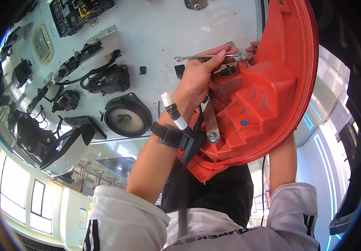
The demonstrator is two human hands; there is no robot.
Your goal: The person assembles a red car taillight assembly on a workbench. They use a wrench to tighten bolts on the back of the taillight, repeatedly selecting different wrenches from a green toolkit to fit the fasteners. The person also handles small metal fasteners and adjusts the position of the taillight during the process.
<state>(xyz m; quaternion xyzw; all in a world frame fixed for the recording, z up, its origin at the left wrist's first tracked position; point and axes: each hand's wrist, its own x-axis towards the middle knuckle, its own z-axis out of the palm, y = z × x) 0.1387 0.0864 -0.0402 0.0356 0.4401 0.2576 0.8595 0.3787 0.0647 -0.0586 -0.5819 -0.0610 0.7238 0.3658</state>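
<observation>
My left hand (198, 77) is closed around a slim metal wrench (191, 57), thumb pressed along its shaft. The wrench's right end rests at a small metal fastener (240, 57) by the upper left edge of a large red tail light housing (268, 100). My right hand (253, 49) reaches from behind the housing; only its fingertips show, curled at that edge near the wrench end. A black socket (228, 71) sits just below the wrench. Lower down, a flat metal bracket (210, 119) is bolted to the housing. A cable with a white connector (168, 100) crosses my left forearm.
A pale upright panel (147, 37) carries many car parts on the left: a round speaker (126, 119), a black fuse box (65, 19), a wired black motor unit (111, 79) and a mirror (69, 146). A black strap (168, 134) circles my left wrist.
</observation>
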